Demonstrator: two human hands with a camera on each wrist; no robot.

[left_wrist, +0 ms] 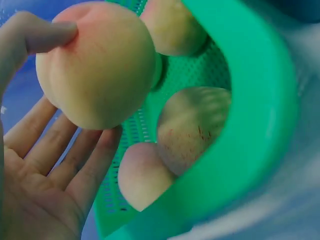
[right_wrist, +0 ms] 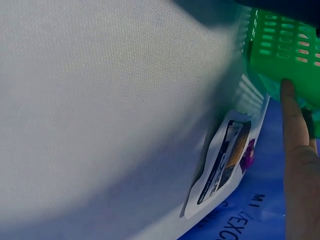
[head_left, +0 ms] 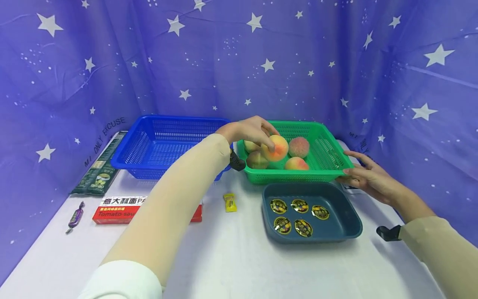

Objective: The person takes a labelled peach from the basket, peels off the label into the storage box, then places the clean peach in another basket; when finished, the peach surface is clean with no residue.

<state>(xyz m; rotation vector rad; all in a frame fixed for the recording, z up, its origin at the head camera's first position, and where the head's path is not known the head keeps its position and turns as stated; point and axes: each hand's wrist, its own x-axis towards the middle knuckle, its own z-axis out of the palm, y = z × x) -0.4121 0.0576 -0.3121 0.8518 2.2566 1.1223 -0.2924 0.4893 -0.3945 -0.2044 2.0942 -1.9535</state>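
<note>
My left hand (head_left: 252, 131) holds a yellow-pink peach (head_left: 276, 148) above the left part of a green basket (head_left: 328, 143). In the left wrist view the thumb presses on the peach (left_wrist: 102, 65), with the fingertips at its other side. Several more peaches lie in the basket, among them a red fuzzy one (head_left: 299, 147), a yellow-pink one (head_left: 296, 163) and a dull brownish one (head_left: 257, 160). My right hand (head_left: 373, 180) rests against the basket's right end with its fingers extended. A straight finger touches the green wall in the right wrist view; the other fingers are partly hidden.
Left of the green basket stands a blue basket (head_left: 168, 153). A dark blue-grey tray (head_left: 332, 230) with several round stickers is in front. Also on the table are a red pasta box (head_left: 115, 215), green packets (head_left: 98, 176), a purple candy (head_left: 76, 216) and a yellow sachet (head_left: 230, 202).
</note>
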